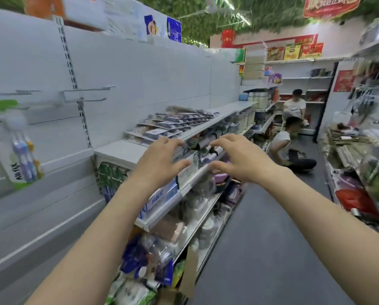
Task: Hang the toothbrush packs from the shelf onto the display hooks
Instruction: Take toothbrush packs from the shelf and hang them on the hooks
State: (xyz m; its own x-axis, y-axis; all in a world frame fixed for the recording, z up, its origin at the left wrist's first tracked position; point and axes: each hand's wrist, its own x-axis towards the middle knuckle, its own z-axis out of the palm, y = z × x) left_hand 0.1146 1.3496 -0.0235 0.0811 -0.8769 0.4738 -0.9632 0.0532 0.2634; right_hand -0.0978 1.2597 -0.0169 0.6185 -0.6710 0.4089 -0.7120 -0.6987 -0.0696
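White shop shelving lines the aisle's left side. Flat stacked toothbrush packs (173,124) lie on the white metal shelf (118,153) at twelve o'clock, just beyond both hands. The left hand (160,159) and right hand (234,157) hover side by side, fingers spread and curved, holding nothing. Grey wire display hooks (85,94) jut at ten o'clock, and a green-topped hanging toothbrush pack (19,150) is at nine.

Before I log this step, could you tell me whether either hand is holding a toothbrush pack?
No, the left hand and the right hand are both empty, short of the toothbrush packs.
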